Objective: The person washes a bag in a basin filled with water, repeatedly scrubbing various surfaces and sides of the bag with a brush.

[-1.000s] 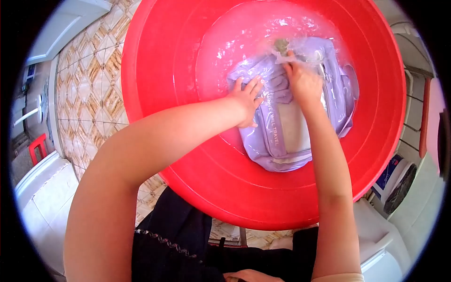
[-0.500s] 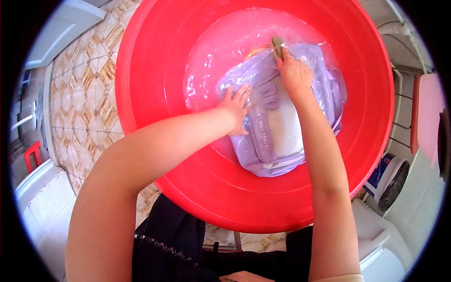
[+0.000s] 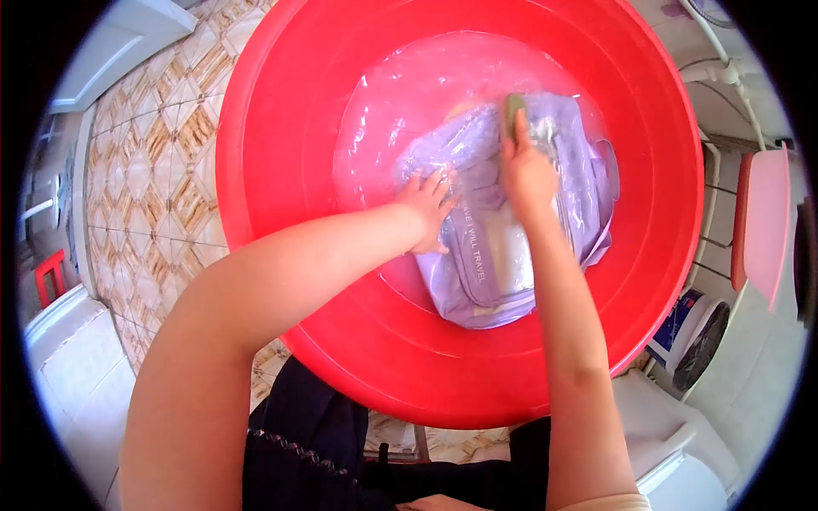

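A wet lavender backpack [image 3: 473, 247] with white lettering lies in shallow, soapy water [image 3: 375, 140] inside a large red basin [image 3: 273, 153]. My left hand [image 3: 429, 209] rests on the left side of the bag with its fingers spread. In my right hand [image 3: 528, 175] is a green brush [image 3: 514, 109], pressed against the upper part of the bag. Its bristles are hidden beneath it. A pale, yellowish thing just past the bag's top edge is partly under water, and I cannot make out what it is.
Patterned floor tiles [image 3: 145, 179] run along the left of the basin. To the right are a pink basin [image 3: 765, 226] on its side, a white and blue bucket [image 3: 694, 328] and white pipes [image 3: 745, 102]. A small red plastic object [image 3: 49, 277] stands at far left.
My right hand has drawn the brush slightly down the bag, towards me. My left hand stays spread on the bag. The whole view has shifted a little.
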The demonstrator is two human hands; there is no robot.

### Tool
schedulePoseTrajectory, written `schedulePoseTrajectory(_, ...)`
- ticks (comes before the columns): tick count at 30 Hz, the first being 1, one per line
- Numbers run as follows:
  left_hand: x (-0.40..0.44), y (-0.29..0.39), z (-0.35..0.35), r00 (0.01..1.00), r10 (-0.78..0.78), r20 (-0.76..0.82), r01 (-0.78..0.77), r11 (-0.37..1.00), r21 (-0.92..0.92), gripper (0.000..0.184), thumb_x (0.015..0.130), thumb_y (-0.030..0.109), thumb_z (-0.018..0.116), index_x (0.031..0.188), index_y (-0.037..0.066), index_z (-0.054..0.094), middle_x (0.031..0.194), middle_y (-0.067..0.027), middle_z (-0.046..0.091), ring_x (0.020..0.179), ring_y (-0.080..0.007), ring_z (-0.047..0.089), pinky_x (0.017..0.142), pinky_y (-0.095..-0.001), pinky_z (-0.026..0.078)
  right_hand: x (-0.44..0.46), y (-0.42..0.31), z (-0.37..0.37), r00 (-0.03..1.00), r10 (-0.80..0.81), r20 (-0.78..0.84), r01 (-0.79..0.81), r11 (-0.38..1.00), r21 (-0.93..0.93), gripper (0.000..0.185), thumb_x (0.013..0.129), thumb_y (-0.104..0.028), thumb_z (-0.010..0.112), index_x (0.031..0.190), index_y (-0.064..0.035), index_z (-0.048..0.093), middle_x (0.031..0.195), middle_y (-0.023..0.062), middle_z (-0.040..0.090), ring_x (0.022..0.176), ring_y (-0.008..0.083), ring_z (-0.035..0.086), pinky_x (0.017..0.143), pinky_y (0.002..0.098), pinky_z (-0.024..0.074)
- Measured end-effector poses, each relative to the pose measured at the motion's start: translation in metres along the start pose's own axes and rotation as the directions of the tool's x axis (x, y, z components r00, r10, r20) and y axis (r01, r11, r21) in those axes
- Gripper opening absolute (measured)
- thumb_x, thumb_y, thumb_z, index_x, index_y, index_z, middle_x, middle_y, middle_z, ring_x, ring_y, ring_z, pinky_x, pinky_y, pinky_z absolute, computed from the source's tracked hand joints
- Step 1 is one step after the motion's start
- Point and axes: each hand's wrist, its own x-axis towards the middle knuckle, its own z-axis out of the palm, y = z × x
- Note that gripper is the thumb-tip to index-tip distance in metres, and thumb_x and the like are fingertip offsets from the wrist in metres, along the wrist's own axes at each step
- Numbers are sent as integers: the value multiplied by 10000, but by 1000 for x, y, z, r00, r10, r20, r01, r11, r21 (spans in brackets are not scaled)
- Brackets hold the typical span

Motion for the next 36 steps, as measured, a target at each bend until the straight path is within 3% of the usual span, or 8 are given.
schedulePoseTrajectory(4, 3, 1, 3, 1000, 1, 27, -1, 1000, 2, 865, 833, 593, 458, 1432, 36, 180, 1493, -221, 53, 1383, -371, -36, 1099, -523, 71, -75, -26, 5, 962, -214, 171, 224, 974, -41, 558, 889, -352, 491, 1405, -296, 285, 671, 171, 619, 514, 353, 591, 463, 463, 469)
schedulePoseTrajectory(12, 0, -1, -2, 1000, 12, -27, -13, 1000, -16, 952, 783, 639, 494, 1436, 35, 154, 1493, -221, 49, 1387, -361, -24, 1099, -518, 85, 27, -6, 8, 995, 72, -73, -68, 996, 61, 469, 912, -342, 423, 1356, -195, 380, 717, 187, 638, 653, 357, 632, 570, 471, 493)
schedulePoseTrajectory(19, 1, 0, -6, 977, 14, 214, -1, 998, -61, 1023, 735, 664, 536, 1435, 27, 148, 1493, -225, 27, 1384, -366, -60, 1093, -532, 91, -63, -35, 0, 974, -180, 140, 199, 971, -136, 564, 869, -257, 506, 1399, -214, 316, 655, 159, 627, 587, 328, 631, 500, 432, 502)
schedulePoseTrajectory(21, -3, 2, 0, 1000, 14, -17, -13, 999, 51, 1019, 732, 656, 546, 1432, 24, 161, 1489, -236, 27, 1383, -371, -52, 1092, -533, 91, -14, -18, 2, 982, -177, 71, 181, 982, -51, 532, 877, -282, 496, 1384, -206, 355, 717, 163, 648, 623, 331, 639, 538, 432, 512)
schedulePoseTrajectory(25, -1, -1, -2, 999, 9, -48, -8, 1000, 18, 1023, 721, 647, 566, 1430, 23, 173, 1485, -245, 40, 1384, -369, -43, 1089, -530, 98, 31, -18, 14, 999, -48, -5, 48, 997, -56, 521, 884, -308, 488, 1380, -211, 363, 743, 163, 656, 641, 333, 644, 573, 444, 514)
schedulePoseTrajectory(31, 5, -3, 2, 988, 45, 151, -40, 999, -30, 1049, 689, 638, 602, 1429, 26, 181, 1491, -231, 28, 1385, -363, -40, 1089, -534, 88, -54, -53, -14, 911, -239, 336, 240, 970, 39, 526, 883, -336, 495, 1381, -237, 353, 751, 173, 654, 670, 336, 648, 606, 450, 521)
schedulePoseTrajectory(33, 2, -2, 7, 997, 18, -69, -15, 999, 47, 1052, 680, 635, 610, 1433, 40, 179, 1494, -221, 22, 1386, -358, -39, 1089, -535, 89, -29, -28, 3, 956, -226, 189, 241, 969, -58, 513, 886, -352, 495, 1372, -261, 361, 738, 195, 644, 638, 362, 636, 578, 467, 508)
schedulePoseTrajectory(36, 1, -5, 0, 998, 21, -52, -18, 998, 55, 1058, 675, 633, 615, 1436, 46, 172, 1496, -217, 24, 1386, -355, -43, 1088, -531, 103, 30, -6, 24, 973, -230, -31, 226, 969, -97, 496, 890, -372, 486, 1364, -273, 373, 735, 189, 645, 629, 350, 637, 556, 446, 512)
